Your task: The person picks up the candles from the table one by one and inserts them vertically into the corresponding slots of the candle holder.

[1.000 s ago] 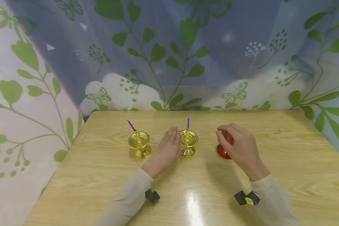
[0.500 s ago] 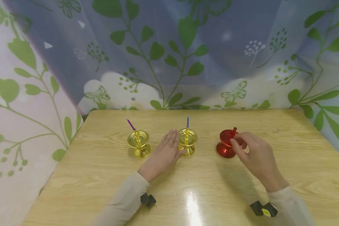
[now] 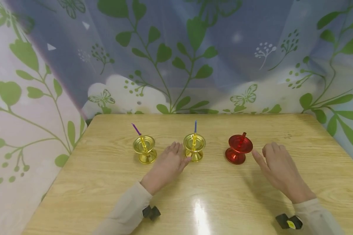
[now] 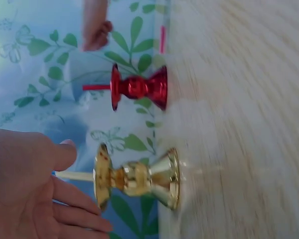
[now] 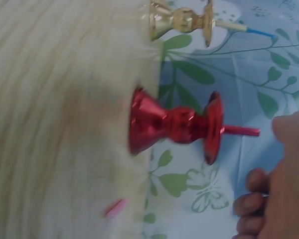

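My left hand (image 3: 166, 165), fingers straight and thumb out, is held beside a gold candle holder (image 3: 195, 155) in the middle. That holder carries an upright blue candle (image 3: 195, 126). Right of it a red candle holder (image 3: 235, 155) stands upright, its central tube (image 5: 241, 131) holding no candle. My right hand (image 3: 280, 171) is just right of the red holder, fingers loosely curled around nothing, thumb pointing toward the dish. A small pink stick (image 5: 114, 208), candle-like, lies on the table past the red holder in the right wrist view; it does not show in the head view.
Another gold candle holder (image 3: 147, 158) stands at the left, with a purple candle (image 3: 136, 129) leaning leftward in it. All stand on a wood-grain table (image 3: 176, 209). Behind the table's far edge hangs a leaf-patterned cloth (image 3: 176, 65).
My right hand has come away from the red holder, moving right and nearer to me, leaving the holder in full view. My left hand has drawn back slightly toward me. The holders stay put.
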### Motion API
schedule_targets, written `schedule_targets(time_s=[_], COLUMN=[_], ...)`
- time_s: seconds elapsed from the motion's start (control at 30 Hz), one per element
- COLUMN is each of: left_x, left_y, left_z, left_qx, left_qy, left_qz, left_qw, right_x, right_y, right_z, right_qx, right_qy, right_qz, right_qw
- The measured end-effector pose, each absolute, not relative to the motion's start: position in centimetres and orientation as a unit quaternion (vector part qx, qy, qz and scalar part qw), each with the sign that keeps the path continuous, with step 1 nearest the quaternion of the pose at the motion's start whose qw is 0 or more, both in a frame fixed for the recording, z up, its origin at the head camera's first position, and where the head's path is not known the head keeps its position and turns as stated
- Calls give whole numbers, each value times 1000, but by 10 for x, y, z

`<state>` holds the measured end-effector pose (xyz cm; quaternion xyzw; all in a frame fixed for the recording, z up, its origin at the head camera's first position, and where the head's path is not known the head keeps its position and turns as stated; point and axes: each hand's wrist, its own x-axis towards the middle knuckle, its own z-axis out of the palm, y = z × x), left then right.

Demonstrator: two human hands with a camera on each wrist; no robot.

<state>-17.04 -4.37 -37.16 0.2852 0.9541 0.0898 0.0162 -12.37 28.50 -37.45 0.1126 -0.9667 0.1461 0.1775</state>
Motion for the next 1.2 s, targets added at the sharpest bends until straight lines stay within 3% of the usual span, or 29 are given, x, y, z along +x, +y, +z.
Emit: schedule_targets(time_s=[0.27, 0.4, 0.67, 1.2], left_x=[-159, -156, -151, -164], left_y=[-32, -23, 5, 37], left_z=[-367, -369, -371, -376], left_qx=[354, 397, 437, 430], left_qy=[923, 902, 889, 901], left_qz=[99, 107, 119, 49], left_qw=[116, 130, 67, -26], right_x=[-125, -126, -127, -130], right_y=[303, 308, 315, 317], right_z=[-392, -400, -410, -419], right_qx=[62, 52, 45, 27], right_qy=[-991, -993, -995, -994], right_qz=[115, 104, 92, 107], right_qw=[33, 6, -3, -2])
